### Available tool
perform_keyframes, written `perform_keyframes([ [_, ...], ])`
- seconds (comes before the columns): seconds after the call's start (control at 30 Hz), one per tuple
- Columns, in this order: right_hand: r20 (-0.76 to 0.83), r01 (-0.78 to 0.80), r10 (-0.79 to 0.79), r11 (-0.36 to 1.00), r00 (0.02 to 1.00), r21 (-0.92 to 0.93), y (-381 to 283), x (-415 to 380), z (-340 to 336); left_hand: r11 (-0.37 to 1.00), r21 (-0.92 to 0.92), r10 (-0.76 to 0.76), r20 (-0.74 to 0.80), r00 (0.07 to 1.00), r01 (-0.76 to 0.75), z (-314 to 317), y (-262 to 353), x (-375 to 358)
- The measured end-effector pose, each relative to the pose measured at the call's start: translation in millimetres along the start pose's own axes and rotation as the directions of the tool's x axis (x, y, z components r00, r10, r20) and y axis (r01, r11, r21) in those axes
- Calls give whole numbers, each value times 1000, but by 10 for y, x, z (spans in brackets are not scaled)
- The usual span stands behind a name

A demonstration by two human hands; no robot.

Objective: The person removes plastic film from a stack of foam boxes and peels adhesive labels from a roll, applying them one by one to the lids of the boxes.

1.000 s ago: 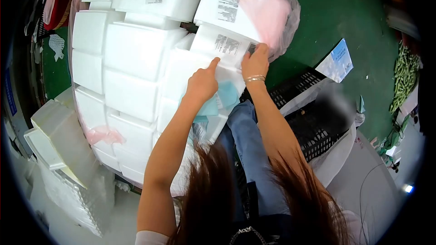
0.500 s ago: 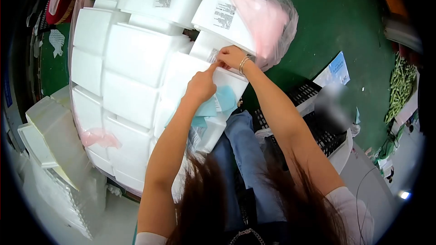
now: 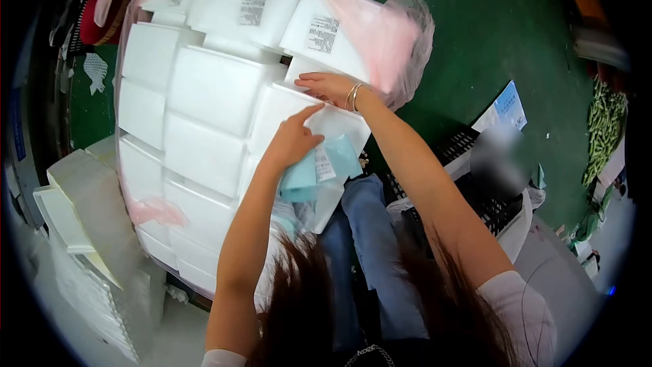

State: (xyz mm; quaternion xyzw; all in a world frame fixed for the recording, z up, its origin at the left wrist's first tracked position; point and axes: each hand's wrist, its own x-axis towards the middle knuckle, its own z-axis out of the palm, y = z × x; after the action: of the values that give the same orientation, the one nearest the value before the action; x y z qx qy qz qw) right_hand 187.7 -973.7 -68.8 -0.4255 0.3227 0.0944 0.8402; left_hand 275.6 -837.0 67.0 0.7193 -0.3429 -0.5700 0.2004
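Note:
Stacks of white foam-like sheets lie packed side by side in a large pink-tinted plastic bag. My right hand rests with its fingers spread at the upper edge of a white stack, its fingertips partly over the gap behind it. On the same stack, my left hand has its index finger stretched out and its thumb apart, with nothing held. Light-blue sheets with a printed white label lie just below my left hand. Beyond my right hand sits a stack with printed text.
Pink plastic film bunches at the far right stack. Black crates stand right of my legs, near a blue-and-white packet. Foam pieces lean at the left. Green strips lie at the far right.
My right hand has opened from a pinch and shifted left. My left hand has drawn slightly down and away from it. The label previously visible beside my right fingers is no longer seen.

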Motion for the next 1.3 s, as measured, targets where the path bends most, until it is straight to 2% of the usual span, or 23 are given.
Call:
perform_keyframes([
  [0.1,-120,166,-166,986,979,-5,-52,15,144,998,-50,-47,-35,998,45,-39,23,-292],
  [0.13,-150,287,-338,915,929,-285,-45,-32,239,996,-79,-42,-78,996,35,-59,23,-402],
  [0.17,-149,279,-326,922,934,-270,17,-161,350,995,-79,-59,-71,996,54,-87,16,-549],
  [0.23,-185,323,-433,842,882,-433,-315,-802,692,996,-73,-61,-128,990,52,-196,121,-763],
  [0.3,64,357,-364,841,929,-407,-439,-1416,984,995,-95,-44,-156,987,29,-235,214,-966],
  [0.37,127,269,-240,775,962,-572,-664,-1931,1186,975,-221,-15,-165,986,-22,-257,257,-1208],
  [0.43,117,177,-134,815,984,-551,-912,-2253,1270,957,-290,-36,-193,980,-22,-319,371,-1467],
  [0.5,166,315,-268,793,949,-521,-1112,-2553,1383,915,-404,62,99,993,-17,-441,337,-1716],
  [0.57,136,303,-273,799,952,-519,-1147,-2638,1352,892,-451,118,155,981,-36,-388,229,-1802],
  [0.63,123,376,-422,594,898,-711,-1118,-2670,1317,872,-489,120,234,965,11,-314,140,-1867],
  [0.67,185,374,-569,235,801,-897,-1069,-2684,1378,878,-479,135,211,968,-18,-284,89,-1882],
  [0.7,185,371,-562,236,806,-898,-1029,-2721,1496,874,-485,135,213,968,-15,-277,93,-1910],
  [0.77,-39,106,-698,164,715,-981,-928,-2804,1799,931,-364,79,115,990,-32,-273,143,-1976],
  [0.8,-37,241,-691,301,722,-923,-835,-2815,1906,929,-368,77,113,991,-30,-254,139,-2004],
  [0.83,-98,271,-580,516,809,-813,-754,-2835,2040,922,-387,72,96,993,-30,-235,142,-2026],
  [0.93,-115,260,-586,516,802,-816,-620,-2747,2254,921,-388,81,87,993,-41,-242,189,-2097],
  [1.0,-167,254,-487,682,858,-686,-546,-2684,2329,929,-367,86,89,992,-47,-290,160,-2136],
  [1.03,-165,255,-484,685,859,-683,-525,-2674,2341,936,-347,102,122,987,-54,-319,129,-2146],
  [1.1,-171,209,-322,856,931,-474,-494,-2672,2326,943,-329,115,157,981,-58,-354,94,-2151],
  [1.13,-172,207,-320,856,932,-473,-476,-2679,2308,935,-349,142,213,967,-61,-376,93,-2151],
  [1.2,-143,132,-151,982,978,-132,-450,-2709,2263,926,-372,167,268,949,-58,-389,56,-2146],
  [1.3,-53,50,-53,997,997,-58,-585,-2787,2174,894,-447,202,330,922,-36,-379,6,-2115],
])
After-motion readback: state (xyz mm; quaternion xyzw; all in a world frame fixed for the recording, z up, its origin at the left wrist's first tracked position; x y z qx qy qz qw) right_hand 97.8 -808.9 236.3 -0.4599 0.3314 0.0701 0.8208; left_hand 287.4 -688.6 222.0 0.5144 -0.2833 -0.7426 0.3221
